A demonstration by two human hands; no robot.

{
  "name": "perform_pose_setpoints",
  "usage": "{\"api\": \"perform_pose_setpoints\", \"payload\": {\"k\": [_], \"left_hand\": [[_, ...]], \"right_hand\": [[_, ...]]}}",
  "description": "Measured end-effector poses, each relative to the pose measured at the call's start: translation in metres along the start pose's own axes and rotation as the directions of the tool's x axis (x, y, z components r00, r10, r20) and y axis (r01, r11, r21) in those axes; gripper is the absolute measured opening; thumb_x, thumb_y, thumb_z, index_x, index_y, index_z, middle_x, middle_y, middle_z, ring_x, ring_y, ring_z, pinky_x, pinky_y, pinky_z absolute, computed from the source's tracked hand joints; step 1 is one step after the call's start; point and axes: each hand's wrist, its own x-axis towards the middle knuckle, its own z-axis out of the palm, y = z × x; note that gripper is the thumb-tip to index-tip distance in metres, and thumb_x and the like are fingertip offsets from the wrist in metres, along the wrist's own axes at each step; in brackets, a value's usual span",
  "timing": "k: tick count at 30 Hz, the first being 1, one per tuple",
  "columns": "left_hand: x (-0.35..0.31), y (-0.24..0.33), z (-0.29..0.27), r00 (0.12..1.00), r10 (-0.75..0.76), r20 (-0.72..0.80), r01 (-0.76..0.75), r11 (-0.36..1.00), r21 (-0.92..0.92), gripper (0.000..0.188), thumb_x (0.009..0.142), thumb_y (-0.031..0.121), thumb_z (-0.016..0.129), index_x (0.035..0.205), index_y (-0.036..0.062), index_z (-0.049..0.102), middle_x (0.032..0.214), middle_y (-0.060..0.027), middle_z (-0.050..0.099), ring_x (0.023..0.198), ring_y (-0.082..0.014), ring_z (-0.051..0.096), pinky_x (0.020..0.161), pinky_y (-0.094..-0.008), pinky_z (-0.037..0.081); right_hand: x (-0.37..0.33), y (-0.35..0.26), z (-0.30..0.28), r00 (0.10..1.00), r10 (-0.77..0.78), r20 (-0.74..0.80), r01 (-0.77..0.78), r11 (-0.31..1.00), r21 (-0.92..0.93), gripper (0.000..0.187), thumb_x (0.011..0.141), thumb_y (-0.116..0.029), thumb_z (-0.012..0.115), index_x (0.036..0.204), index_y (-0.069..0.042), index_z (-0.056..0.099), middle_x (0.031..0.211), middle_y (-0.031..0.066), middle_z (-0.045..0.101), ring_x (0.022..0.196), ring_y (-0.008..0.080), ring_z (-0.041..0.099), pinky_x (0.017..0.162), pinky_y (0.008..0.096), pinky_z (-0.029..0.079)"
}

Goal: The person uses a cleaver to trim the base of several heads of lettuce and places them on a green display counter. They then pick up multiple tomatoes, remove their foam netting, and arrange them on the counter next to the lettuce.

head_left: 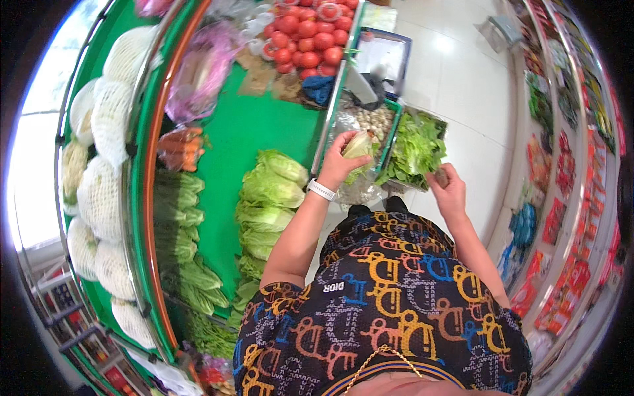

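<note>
My left hand [337,158], with a white watch on its wrist, is closed round a pale green head of lettuce [358,146]. Its cut base points up and away from me, and its leaves hang below. Beside it, a crate of loose leafy lettuce [415,146] stands on the right. At that crate's near right corner is my right hand [450,189], its fingers curled together; what they hold, if anything, is too small to make out. Garlic bulbs [375,122] lie in a green-edged bin just beyond my left hand.
On the green display to the left lie long lettuces [267,204], bagged carrots [181,148] and dark-shaded greens [181,224]. Tomatoes [307,39] are heaped at the far end. Netted white produce [102,198] lines the far-left shelf. Packaged goods [568,277] fill the right shelves.
</note>
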Motion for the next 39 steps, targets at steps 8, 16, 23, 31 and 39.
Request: {"api": "perform_pose_setpoints", "payload": {"k": [8,16,23,31,39], "left_hand": [[0.017,-0.030,0.068,0.955,0.159,0.251,-0.241,0.909,0.341,0.068,0.069,0.017,0.091,0.127,0.0033,0.058,0.121,-0.0103,0.065,0.111,-0.0220,0.062,0.096,-0.0359,0.050],[0.024,-0.030,0.092,0.920,0.196,0.341,-0.351,0.800,0.486,0.055,0.068,0.020,0.091,0.113,0.0019,0.066,0.110,-0.0127,0.071,0.102,-0.0264,0.067,0.090,-0.0368,0.051],[0.027,-0.026,0.100,0.913,0.141,0.384,-0.329,0.810,0.486,0.043,0.072,0.018,0.088,0.107,0.0018,0.069,0.103,-0.0114,0.073,0.095,-0.0219,0.069,0.084,-0.0342,0.053],[0.014,-0.002,0.114,0.961,-0.087,0.263,0.030,0.976,0.213,0.057,0.072,0.014,0.087,0.121,0.0027,0.060,0.109,-0.0083,0.069,0.100,-0.0191,0.066,0.088,-0.0322,0.053],[0.029,0.016,0.116,0.922,-0.145,0.360,0.195,0.975,-0.108,0.059,0.078,0.012,0.083,0.128,0.0036,0.054,0.114,-0.0102,0.066,0.104,-0.0208,0.066,0.091,-0.0351,0.054]], "right_hand": [[-0.032,-0.018,-0.010,0.993,-0.105,0.058,0.109,0.992,-0.070,0.022,0.083,-0.022,0.078,0.091,-0.007,0.064,0.074,0.0152,0.067,0.065,0.0353,0.066,0.059,0.0391,0.051],[-0.043,-0.013,-0.009,0.997,-0.081,-0.005,0.081,0.996,-0.025,0.022,0.084,-0.023,0.076,0.092,-0.008,0.063,0.075,0.0141,0.067,0.067,0.0368,0.066,0.058,0.0404,0.051],[-0.043,-0.010,-0.013,0.997,-0.074,-0.025,0.072,0.994,-0.087,0.021,0.083,-0.023,0.075,0.094,-0.009,0.062,0.076,0.0143,0.068,0.070,0.0382,0.067,0.059,0.0428,0.052],[-0.047,0.012,-0.014,0.998,0.045,-0.053,-0.048,0.997,-0.059,0.022,0.086,-0.024,0.075,0.093,-0.009,0.060,0.075,0.0178,0.066,0.070,0.0402,0.065,0.059,0.0431,0.050],[-0.052,0.069,-0.014,0.961,0.242,-0.130,-0.247,0.969,-0.020,0.024,0.089,-0.023,0.074,0.089,-0.006,0.058,0.068,0.0105,0.060,0.061,0.0255,0.056,0.058,0.0382,0.046]]}}
